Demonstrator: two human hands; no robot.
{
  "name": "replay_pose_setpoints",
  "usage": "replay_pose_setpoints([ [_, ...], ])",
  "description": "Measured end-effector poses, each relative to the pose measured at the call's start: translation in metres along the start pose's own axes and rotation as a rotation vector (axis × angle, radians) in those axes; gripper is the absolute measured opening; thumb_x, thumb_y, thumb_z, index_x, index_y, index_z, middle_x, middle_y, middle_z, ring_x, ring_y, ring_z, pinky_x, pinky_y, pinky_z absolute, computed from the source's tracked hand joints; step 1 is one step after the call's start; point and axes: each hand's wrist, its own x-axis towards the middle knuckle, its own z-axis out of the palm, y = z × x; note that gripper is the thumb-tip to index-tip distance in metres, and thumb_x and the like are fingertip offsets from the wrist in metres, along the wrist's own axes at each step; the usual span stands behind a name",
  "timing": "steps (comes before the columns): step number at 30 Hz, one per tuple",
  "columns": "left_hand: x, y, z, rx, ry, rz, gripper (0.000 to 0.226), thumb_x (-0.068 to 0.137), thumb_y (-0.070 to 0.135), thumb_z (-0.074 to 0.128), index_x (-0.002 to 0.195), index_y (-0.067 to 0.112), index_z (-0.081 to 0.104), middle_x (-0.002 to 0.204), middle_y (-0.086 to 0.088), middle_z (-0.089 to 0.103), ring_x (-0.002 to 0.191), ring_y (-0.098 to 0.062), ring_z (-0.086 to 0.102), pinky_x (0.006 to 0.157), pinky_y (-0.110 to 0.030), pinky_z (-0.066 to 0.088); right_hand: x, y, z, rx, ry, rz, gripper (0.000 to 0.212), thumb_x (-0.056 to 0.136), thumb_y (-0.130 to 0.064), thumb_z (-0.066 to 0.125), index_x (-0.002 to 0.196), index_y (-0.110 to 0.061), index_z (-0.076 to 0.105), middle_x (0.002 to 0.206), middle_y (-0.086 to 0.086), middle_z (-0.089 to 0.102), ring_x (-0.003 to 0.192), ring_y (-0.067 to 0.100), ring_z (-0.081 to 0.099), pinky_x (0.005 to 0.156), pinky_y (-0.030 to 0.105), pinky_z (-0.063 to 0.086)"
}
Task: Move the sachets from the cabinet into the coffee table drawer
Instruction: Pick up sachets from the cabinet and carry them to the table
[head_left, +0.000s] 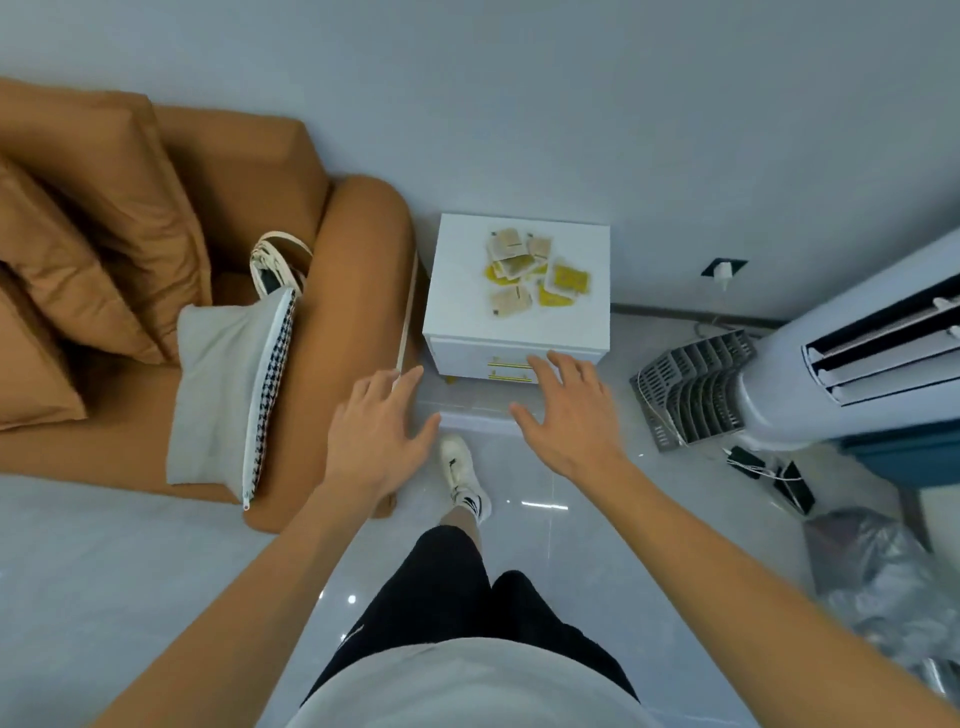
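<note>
A small white cabinet stands against the wall ahead, its drawer fronts with yellow handles facing me. Several yellow and beige sachets lie in a loose pile on its top. My left hand is stretched out in front of the cabinet's lower left corner, fingers spread, holding nothing. My right hand reaches toward the drawer fronts, fingers straight and empty, apart from the sachets. No coffee table is in view.
An orange sofa with cushions and a white bag fills the left side, close beside the cabinet. On the right stand a white floor air conditioner, a grey rack, cables and a plastic bag. Glossy tiled floor lies underfoot.
</note>
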Motion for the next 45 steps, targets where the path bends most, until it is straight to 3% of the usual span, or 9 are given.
replay_pose_setpoints([
  [9, 0.24, 0.027, 0.061, -0.009, -0.145, 0.1, 0.063, 0.096, 0.056, 0.05, 0.153, 0.031, 0.038, 0.146, 0.001, 0.049, 0.135, -0.023, 0.042, 0.098, -0.044, 0.047, 0.191, 0.101, 0.044, 0.079, -0.008, 0.187, 0.067, 0.097, -0.053, 0.055, 0.154, -0.02, 0.04, 0.158, 0.005, 0.04, 0.145, 0.029, 0.032, 0.112, 0.048, 0.038],
  [18, 0.428, 0.069, 0.194, -0.067, -0.194, 0.07, 0.065, 0.098, 0.053, 0.051, 0.156, 0.034, 0.03, 0.154, 0.003, 0.039, 0.141, -0.024, 0.036, 0.104, -0.046, 0.045, 0.341, 0.211, 0.129, 0.078, -0.125, 0.156, 0.068, 0.098, -0.046, 0.059, 0.156, -0.019, 0.035, 0.163, 0.008, 0.029, 0.15, 0.031, 0.02, 0.114, 0.053, 0.038],
  [23, 0.489, 0.077, 0.262, -0.06, -0.26, 0.077, 0.07, 0.097, 0.05, 0.053, 0.159, 0.033, 0.025, 0.167, 0.002, 0.018, 0.152, -0.024, 0.019, 0.116, -0.05, 0.034, 0.402, 0.246, 0.163, 0.09, -0.182, 0.111, 0.074, 0.097, -0.042, 0.061, 0.159, -0.02, 0.028, 0.169, 0.011, 0.014, 0.155, 0.038, 0.007, 0.119, 0.057, 0.028],
  [27, 0.513, 0.079, 0.287, -0.037, -0.336, 0.065, 0.079, 0.096, 0.052, 0.052, 0.162, 0.031, 0.012, 0.17, 0.003, 0.007, 0.156, -0.022, 0.008, 0.118, -0.05, 0.029, 0.427, 0.254, 0.184, 0.073, -0.234, 0.096, 0.08, 0.095, -0.045, 0.062, 0.161, -0.024, 0.021, 0.171, 0.004, 0.008, 0.157, 0.031, 0.003, 0.116, 0.056, 0.029],
  [31, 0.51, 0.069, 0.303, 0.009, -0.37, 0.101, 0.08, 0.098, 0.051, 0.049, 0.162, 0.025, 0.01, 0.17, 0.005, 0.002, 0.156, -0.021, 0.006, 0.119, -0.048, 0.027, 0.425, 0.261, 0.203, 0.037, -0.237, 0.073, 0.073, 0.098, -0.043, 0.058, 0.16, -0.022, 0.025, 0.17, 0.005, 0.012, 0.155, 0.034, 0.009, 0.111, 0.057, 0.037],
  [35, 0.491, 0.052, 0.313, 0.0, -0.308, 0.149, 0.078, 0.096, 0.047, 0.053, 0.161, 0.02, 0.019, 0.17, 0.003, 0.011, 0.156, -0.024, 0.011, 0.12, -0.047, 0.031, 0.411, 0.265, 0.207, -0.045, -0.162, 0.045, 0.06, 0.099, -0.033, 0.058, 0.154, -0.02, 0.037, 0.163, 0.009, 0.028, 0.146, 0.039, 0.026, 0.1, 0.056, 0.045],
  [39, 0.46, 0.04, 0.315, -0.026, -0.257, 0.185, 0.071, 0.094, 0.043, 0.056, 0.156, 0.019, 0.03, 0.165, 0.001, 0.026, 0.152, -0.027, 0.022, 0.114, -0.047, 0.036, 0.409, 0.269, 0.206, -0.058, -0.085, 0.062, 0.048, 0.092, -0.024, 0.071, 0.137, -0.024, 0.056, 0.142, 0.007, 0.047, 0.127, 0.036, 0.042, 0.094, 0.052, 0.045],
  [42, 0.439, 0.037, 0.315, -0.054, -0.207, 0.22, 0.06, 0.093, 0.036, 0.058, 0.148, 0.018, 0.042, 0.153, 0.0, 0.044, 0.142, -0.026, 0.037, 0.105, -0.049, 0.045, 0.416, 0.268, 0.205, -0.01, -0.077, 0.08, 0.058, 0.085, -0.024, 0.08, 0.137, -0.023, 0.054, 0.135, 0.008, 0.048, 0.128, 0.034, 0.043, 0.097, 0.049, 0.042],
  [45, 0.438, 0.039, 0.316, -0.146, -0.115, 0.138, 0.049, 0.094, 0.034, 0.058, 0.14, 0.021, 0.048, 0.14, 0.0, 0.05, 0.128, -0.026, 0.044, 0.095, -0.05, 0.049, 0.421, 0.268, 0.203, -0.016, -0.086, 0.089, 0.072, 0.081, -0.029, 0.084, 0.143, -0.021, 0.047, 0.132, 0.01, 0.048, 0.122, 0.033, 0.045, 0.094, 0.048, 0.044],
])
